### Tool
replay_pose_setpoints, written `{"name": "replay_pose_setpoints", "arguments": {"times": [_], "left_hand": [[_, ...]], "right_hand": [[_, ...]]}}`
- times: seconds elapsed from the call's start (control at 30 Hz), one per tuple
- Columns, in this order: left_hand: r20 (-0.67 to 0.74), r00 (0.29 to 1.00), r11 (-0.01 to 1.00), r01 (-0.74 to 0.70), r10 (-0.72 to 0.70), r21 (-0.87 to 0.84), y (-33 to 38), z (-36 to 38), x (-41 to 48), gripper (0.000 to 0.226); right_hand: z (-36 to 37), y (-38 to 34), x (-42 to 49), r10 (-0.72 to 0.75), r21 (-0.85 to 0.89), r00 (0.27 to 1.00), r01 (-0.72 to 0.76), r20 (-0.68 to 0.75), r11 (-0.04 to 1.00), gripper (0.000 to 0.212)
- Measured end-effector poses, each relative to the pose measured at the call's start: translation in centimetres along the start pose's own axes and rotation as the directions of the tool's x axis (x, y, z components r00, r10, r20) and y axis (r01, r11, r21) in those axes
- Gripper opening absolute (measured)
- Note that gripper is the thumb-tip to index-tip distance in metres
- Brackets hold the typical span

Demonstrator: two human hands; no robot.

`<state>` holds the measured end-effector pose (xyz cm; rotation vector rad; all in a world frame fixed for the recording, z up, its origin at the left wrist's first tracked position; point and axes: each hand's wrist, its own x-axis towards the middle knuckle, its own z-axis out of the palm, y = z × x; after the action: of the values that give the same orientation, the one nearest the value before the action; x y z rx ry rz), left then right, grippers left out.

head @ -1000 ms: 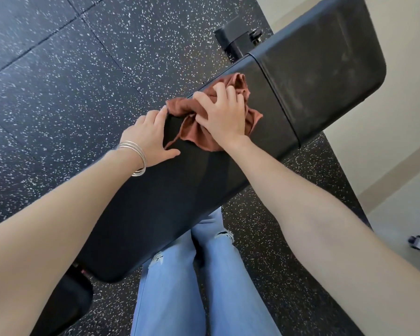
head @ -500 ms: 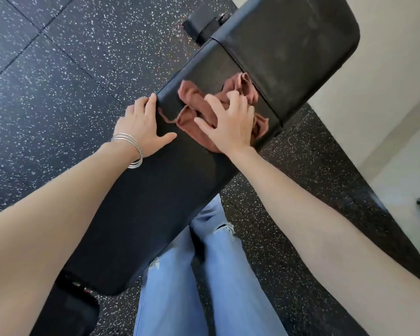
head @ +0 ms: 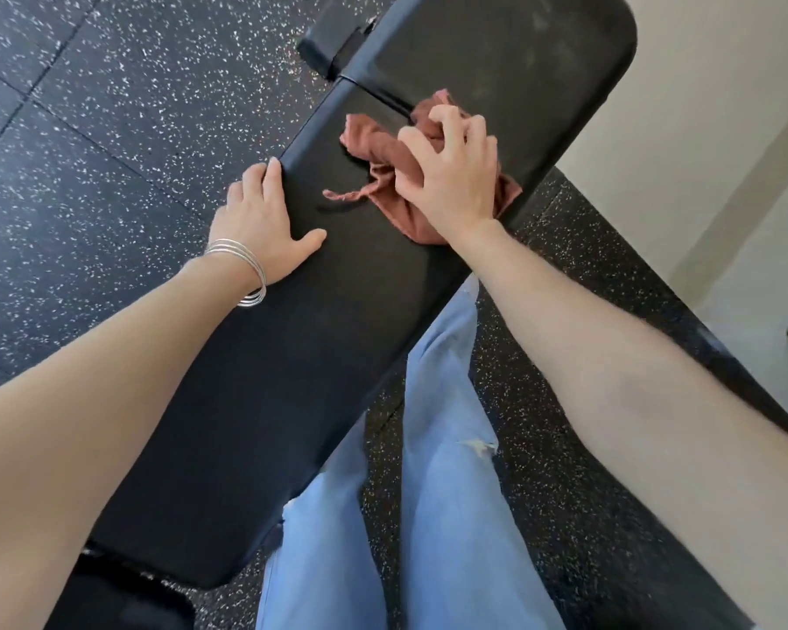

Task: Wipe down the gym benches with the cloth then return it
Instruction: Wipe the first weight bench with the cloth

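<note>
Now right hand [head: 451, 179], fingers curled, grips cloth [head: 381, 152] on bench [head: 292, 379]; left hand [head: 265, 225] flat, fingers together.

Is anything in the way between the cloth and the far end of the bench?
Nothing visible. The right hand grips the cloth right at the seam, and the far pad beyond it shows only dusty smudges.

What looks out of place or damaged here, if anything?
Nothing looks broken. The bench's far pad shows pale dusty smears, apparently unwiped. The cloth lies bunched rather than flat under the right hand. The jeans have a frayed tear at one knee.
</note>
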<state>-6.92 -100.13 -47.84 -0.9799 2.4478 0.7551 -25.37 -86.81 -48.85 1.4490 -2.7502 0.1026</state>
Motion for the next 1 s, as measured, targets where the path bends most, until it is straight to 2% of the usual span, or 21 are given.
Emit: {"name": "replay_pose_setpoints", "arguments": {"times": [0.1,0.2,0.37,0.43,0.53,0.63,0.73,0.9,1.0], "left_hand": [[0.007,1.0,1.0,0.014,-0.014,0.001,0.4,-0.4,-0.2,0.095],[0.017,1.0,1.0,0.018,-0.018,-0.009,0.7,-0.9,-0.3,0.092],[0.013,0.998,0.998,0.069,-0.069,-0.01,1.6,-0.8,0.1,0.092],[0.004,0.997,0.997,0.081,-0.081,-0.014,1.8,-0.5,0.3,0.092],[-0.025,0.997,0.997,0.077,-0.077,-0.014,1.6,-0.2,0.7,0.091],[-0.031,0.993,0.993,0.116,-0.116,-0.025,2.1,-0.1,1.1,0.091],[-0.043,0.986,0.985,0.161,-0.164,-0.056,3.0,0.0,1.9,0.091],[-0.032,0.979,0.974,0.194,-0.199,-0.118,4.0,-0.6,3.7,0.091],[-0.015,0.972,0.961,0.23,-0.235,-0.152,4.5,-1.1,4.7,0.091]], "right_hand": [[0.3,-0.6,-2.2,0.15,0.091,0.988,-0.145,-0.049,0.985,0.029],[0.1,0.3,-7.3,0.278,0.158,0.96,-0.271,-0.022,0.95,0.034],[-0.6,2.7,-14.3,0.398,0.247,0.883,-0.455,0.248,0.856,0.035],[-1.3,3.7,-13.8,0.35,0.262,0.904,-0.41,0.248,0.873,0.034],[-2.2,5.0,-9.4,0.283,0.294,0.954,-0.298,0.094,0.908,0.038],[-1.8,5.3,-2.4,0.229,0.222,0.973,-0.224,0.0,0.949,0.033],[-0.7,4.5,3.2,0.081,0.084,0.992,-0.089,0.094,0.992,0.031],[0.9,0.8,10.5,-0.104,-0.009,0.988,0.105,0.112,0.994,0.036],[1.4,-1.7,13.7,-0.143,-0.053,0.973,0.155,0.181,0.986,0.038]]}}
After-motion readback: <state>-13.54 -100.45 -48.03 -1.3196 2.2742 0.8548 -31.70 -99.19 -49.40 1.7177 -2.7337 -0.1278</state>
